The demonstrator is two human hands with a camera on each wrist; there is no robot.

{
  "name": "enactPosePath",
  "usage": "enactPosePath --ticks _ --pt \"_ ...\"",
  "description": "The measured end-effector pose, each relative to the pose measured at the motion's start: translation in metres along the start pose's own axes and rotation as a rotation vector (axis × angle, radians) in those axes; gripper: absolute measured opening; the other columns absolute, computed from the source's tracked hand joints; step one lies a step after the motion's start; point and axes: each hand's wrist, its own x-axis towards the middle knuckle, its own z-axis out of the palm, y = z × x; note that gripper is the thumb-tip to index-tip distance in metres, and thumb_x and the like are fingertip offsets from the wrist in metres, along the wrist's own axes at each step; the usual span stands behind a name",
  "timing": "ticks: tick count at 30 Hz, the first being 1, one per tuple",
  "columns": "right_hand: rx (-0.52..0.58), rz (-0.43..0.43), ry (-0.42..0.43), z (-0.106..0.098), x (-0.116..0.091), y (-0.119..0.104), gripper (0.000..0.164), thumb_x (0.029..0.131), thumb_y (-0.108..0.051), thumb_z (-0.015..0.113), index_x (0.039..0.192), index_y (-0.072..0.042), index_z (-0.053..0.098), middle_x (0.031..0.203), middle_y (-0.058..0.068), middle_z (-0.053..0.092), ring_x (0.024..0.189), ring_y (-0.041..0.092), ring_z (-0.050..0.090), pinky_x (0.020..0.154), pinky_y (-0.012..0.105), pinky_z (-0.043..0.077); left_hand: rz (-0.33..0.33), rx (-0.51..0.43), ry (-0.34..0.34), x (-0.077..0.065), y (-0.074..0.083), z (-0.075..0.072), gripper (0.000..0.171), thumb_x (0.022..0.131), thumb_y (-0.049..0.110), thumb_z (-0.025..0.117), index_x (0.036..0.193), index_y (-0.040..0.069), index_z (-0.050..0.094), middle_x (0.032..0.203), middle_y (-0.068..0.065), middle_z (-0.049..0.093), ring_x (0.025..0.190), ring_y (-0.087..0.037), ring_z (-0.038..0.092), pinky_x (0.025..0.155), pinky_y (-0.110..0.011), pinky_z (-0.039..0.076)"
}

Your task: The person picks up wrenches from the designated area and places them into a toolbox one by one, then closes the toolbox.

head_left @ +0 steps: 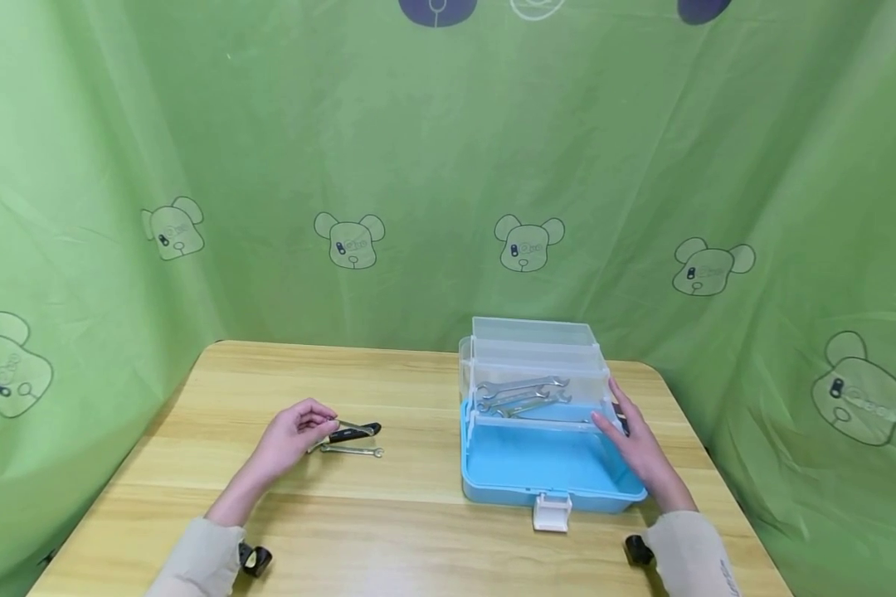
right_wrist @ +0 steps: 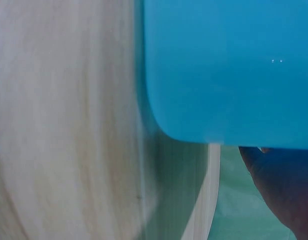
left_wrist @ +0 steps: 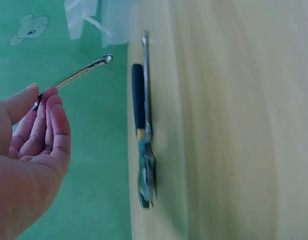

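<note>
My left hand (head_left: 293, 437) pinches a small metal wrench (left_wrist: 79, 75) between thumb and fingertips, its ring end pointing away, raised above the table. Below it lie a black-handled tool (left_wrist: 138, 97) with a metal head and another slim wrench (head_left: 354, 451). To the right stands a blue toolbox (head_left: 552, 460) with its clear trays raised. Several metal wrenches (head_left: 523, 387) lie in the lower clear tray. My right hand (head_left: 642, 452) touches the toolbox's right side, fingers extended along it and thumb at the tray's edge; in the right wrist view the blue wall hides most of it.
A white latch (head_left: 552, 512) hangs down at the toolbox's front. The wooden table (head_left: 411, 539) carries everything, and a green curtain (head_left: 433, 182) printed with bear heads surrounds its back and sides.
</note>
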Motion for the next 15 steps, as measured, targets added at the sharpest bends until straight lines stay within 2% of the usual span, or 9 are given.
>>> enactPosePath --ticks 2,8,12,14,15 --pt "0.001 0.003 -0.002 0.0 0.0 0.0 0.084 0.104 -0.059 0.05 0.162 -0.046 -0.009 0.172 0.025 0.0 0.151 0.059 0.013 0.112 0.083 0.023 0.009 -0.042 -0.009 0.001 0.004 0.002 0.031 0.095 0.02 0.075 0.117 0.0 0.067 0.11 -0.017 0.075 0.102 -0.037 0.071 0.09 -0.038 0.062" --pt "0.002 0.008 -0.005 0.001 0.0 -0.001 0.084 0.104 -0.06 0.05 0.162 -0.046 -0.009 0.172 0.026 0.001 0.151 0.059 0.014 0.112 0.083 0.023 0.044 -0.182 -0.041 0.007 0.018 0.015 0.036 0.097 0.017 0.072 0.123 -0.006 0.062 0.116 -0.023 0.072 0.099 -0.021 0.072 0.094 -0.034 0.061" --pt "0.002 0.011 -0.009 0.001 0.0 -0.001 0.084 0.104 -0.06 0.05 0.161 -0.048 -0.01 0.172 0.027 0.002 0.151 0.059 0.014 0.112 0.084 0.023 0.089 -0.267 -0.074 0.016 0.026 0.031 0.035 0.098 0.014 0.071 0.123 -0.009 0.06 0.117 -0.025 0.071 0.097 -0.012 0.072 0.095 -0.035 0.061" --pt "0.001 0.013 -0.008 0.001 0.0 0.0 0.084 0.103 -0.06 0.05 0.161 -0.049 -0.01 0.172 0.027 0.002 0.151 0.059 0.014 0.111 0.084 0.023 0.116 -0.307 -0.093 0.022 0.032 0.04 0.033 0.099 0.011 0.07 0.122 -0.01 0.059 0.116 -0.023 0.072 0.097 -0.011 0.072 0.097 -0.039 0.061" --pt "0.001 0.013 -0.008 0.001 0.0 0.0 0.084 0.103 -0.06 0.05 0.161 -0.048 -0.01 0.172 0.026 0.002 0.151 0.06 0.014 0.111 0.084 0.023 0.12 -0.318 -0.099 0.024 0.036 0.045 0.032 0.099 0.01 0.069 0.122 -0.01 0.06 0.115 -0.021 0.073 0.097 -0.011 0.072 0.096 -0.037 0.061"
